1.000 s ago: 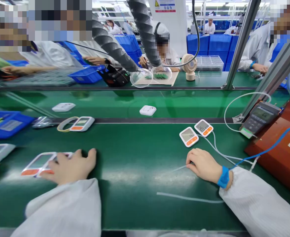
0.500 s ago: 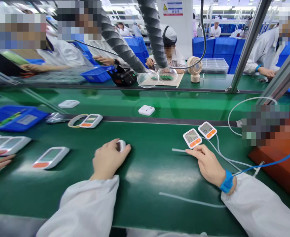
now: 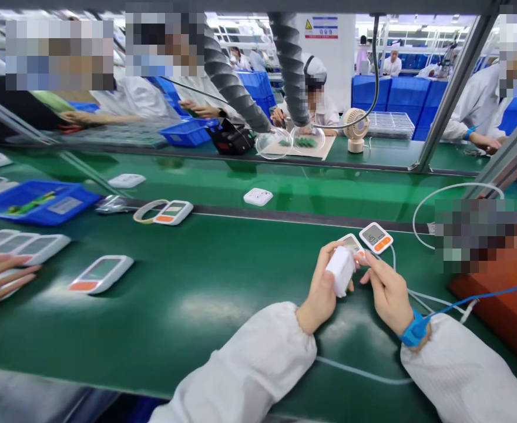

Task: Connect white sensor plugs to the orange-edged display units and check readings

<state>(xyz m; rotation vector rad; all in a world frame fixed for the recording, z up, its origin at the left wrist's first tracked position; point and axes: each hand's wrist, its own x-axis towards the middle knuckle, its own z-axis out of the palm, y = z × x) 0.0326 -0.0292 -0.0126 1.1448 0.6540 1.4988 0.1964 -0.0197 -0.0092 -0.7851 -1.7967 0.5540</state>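
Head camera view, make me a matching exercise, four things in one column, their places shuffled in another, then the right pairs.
Things:
1. Blue wrist strap
2. White-cased device
3. Beige desk fan
4. Pale yellow ring

Places:
A. Held in the left hand
B. Beside an orange-and-white display unit, well left of both hands
C. Around the right hand's wrist
D. On the far bench

Pairs: 1-C, 2-A, 3-D, 4-B

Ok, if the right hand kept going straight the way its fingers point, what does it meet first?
Probably the white device in the left hand, though a screened unit lies close behind it and depth is unclear.
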